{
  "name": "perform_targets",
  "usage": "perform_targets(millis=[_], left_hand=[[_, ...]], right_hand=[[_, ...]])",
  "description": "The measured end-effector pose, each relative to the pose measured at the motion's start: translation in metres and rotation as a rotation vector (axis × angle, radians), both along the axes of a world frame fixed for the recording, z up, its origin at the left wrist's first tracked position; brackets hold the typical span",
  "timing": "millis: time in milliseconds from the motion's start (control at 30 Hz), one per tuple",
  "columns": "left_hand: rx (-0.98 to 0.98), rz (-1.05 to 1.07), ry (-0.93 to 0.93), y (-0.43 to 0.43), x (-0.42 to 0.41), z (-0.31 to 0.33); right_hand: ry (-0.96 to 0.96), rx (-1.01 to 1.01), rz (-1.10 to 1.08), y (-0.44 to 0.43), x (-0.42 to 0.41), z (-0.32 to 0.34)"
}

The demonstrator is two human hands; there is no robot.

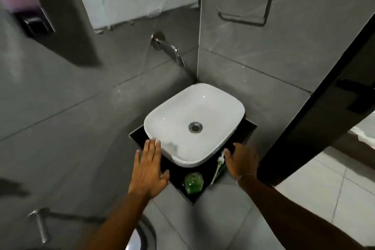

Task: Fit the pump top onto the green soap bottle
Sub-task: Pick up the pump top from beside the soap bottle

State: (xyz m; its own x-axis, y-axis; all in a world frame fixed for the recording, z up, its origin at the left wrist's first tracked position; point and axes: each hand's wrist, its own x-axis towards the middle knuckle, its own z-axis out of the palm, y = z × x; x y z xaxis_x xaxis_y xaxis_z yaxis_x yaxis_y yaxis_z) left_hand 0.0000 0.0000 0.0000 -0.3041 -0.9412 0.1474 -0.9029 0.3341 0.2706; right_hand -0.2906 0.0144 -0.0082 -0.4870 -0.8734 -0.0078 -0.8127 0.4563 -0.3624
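A green soap bottle (193, 182) stands on the black counter (178, 174) just in front of the white basin, with no top on it. The pump top (220, 163), white with a long tube, lies on the counter to the bottle's right, beside the basin. My left hand (149, 170) hovers flat with fingers spread at the basin's front left corner, left of the bottle. My right hand (241, 160) is spread open right next to the pump top, holding nothing.
The white basin (227, 107) fills most of the small black counter in a grey tiled corner. A wall tap (170, 49) juts out above it. A metal towel ring (253, 6) hangs on the right wall. A dark door edge (316, 107) stands at right.
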Motion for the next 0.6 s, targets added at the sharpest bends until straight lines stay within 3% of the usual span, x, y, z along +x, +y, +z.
perform_targets(millis=[133,300,600], left_hand=[[0.175,0.036,-0.082,0.026,-0.006,-0.056],[0.321,0.004,-0.07,0.04,-0.027,-0.101],[0.333,0.087,0.234,0.034,-0.058,-0.128]], right_hand=[[-0.151,0.248,-0.117,-0.007,0.001,-0.044],[-0.333,0.305,-0.238,-0.029,0.0,-0.07],[-0.458,0.356,-0.343,-0.049,0.0,-0.089]])
